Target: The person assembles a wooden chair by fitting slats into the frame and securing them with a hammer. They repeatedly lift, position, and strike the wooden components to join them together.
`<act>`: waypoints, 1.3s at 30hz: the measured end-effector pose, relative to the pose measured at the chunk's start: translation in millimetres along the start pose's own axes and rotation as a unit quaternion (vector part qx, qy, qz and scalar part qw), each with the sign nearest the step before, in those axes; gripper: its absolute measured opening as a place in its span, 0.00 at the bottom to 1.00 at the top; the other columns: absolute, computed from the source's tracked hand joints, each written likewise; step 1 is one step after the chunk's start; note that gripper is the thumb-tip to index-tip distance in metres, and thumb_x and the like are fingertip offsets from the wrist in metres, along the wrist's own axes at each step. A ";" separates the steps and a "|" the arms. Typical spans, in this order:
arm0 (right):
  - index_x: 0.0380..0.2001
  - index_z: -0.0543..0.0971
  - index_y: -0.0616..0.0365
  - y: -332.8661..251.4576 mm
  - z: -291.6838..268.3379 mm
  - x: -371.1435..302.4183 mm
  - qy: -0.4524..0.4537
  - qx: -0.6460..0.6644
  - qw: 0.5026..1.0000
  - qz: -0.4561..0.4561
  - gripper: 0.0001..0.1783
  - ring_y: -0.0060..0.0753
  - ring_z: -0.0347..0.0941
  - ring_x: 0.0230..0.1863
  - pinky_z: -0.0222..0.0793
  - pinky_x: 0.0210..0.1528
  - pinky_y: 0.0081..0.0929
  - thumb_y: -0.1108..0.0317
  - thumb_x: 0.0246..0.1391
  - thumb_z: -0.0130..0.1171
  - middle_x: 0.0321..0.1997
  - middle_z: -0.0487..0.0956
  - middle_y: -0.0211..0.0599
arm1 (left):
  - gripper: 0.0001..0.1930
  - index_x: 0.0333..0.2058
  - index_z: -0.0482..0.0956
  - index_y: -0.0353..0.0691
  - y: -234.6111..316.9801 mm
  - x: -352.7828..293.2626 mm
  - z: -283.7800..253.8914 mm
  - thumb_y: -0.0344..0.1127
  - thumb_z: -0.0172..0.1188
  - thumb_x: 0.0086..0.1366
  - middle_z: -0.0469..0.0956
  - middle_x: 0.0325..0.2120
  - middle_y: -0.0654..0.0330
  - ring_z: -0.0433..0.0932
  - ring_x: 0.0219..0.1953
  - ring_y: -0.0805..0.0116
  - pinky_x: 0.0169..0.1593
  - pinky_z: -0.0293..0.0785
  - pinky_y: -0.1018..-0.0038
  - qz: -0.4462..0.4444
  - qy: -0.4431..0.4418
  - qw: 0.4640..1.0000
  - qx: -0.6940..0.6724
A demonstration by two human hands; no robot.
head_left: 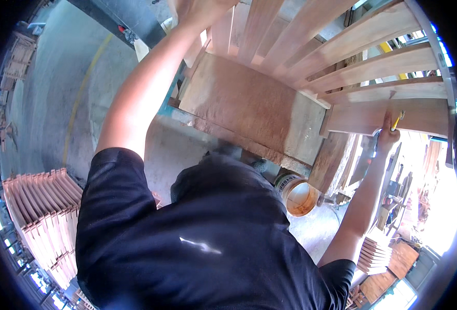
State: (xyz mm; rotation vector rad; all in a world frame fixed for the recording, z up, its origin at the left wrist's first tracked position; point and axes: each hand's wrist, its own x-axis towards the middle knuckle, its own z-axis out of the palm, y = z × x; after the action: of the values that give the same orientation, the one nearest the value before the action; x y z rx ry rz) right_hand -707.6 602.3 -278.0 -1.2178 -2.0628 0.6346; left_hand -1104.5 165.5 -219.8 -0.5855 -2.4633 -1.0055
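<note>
A slatted wooden frame [399,61] fills the upper right, with at least 5 slats fanning away from its near rail; whether it stands or leans, I cannot tell. That rail runs along the far edge of the bench [239,95], which has a worn brown top. At the frame's right end, 1 wide board [419,114] lies beside the last slat. A tall stack of reddish wooden pieces [42,217] is on the left, well apart from the bench. Just beyond the bench's near right corner is an open bucket [285,180], stained orange-brown inside. The left hand [202,9] is near the frame's left end, cut off by the upper edge; I cannot tell how its fingers stand. The right hand [388,135], at the wide board's near edge, has its fingers curled around 1 slim yellow stick [397,121], with 1 digit extended over the board.
</note>
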 end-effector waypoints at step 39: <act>0.44 0.85 0.68 5.9 4.4 3.4 0.014 0.005 1.000 -0.012 0.25 0.20 0.73 0.33 0.70 0.38 0.24 0.52 0.59 0.68 0.31 0.82 0.31 | 0.35 0.54 0.69 0.23 -106.4 -48.6 -43.1 0.37 0.78 0.55 0.76 0.48 0.45 0.76 0.49 0.61 0.54 0.73 0.66 0.059 0.219 0.962 -0.151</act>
State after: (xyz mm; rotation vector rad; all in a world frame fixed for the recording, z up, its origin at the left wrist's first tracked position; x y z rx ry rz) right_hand -708.7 607.7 -284.0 -1.1873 -2.0451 0.6128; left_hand -1110.6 54.1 -275.5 -0.5283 -1.8834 -1.3136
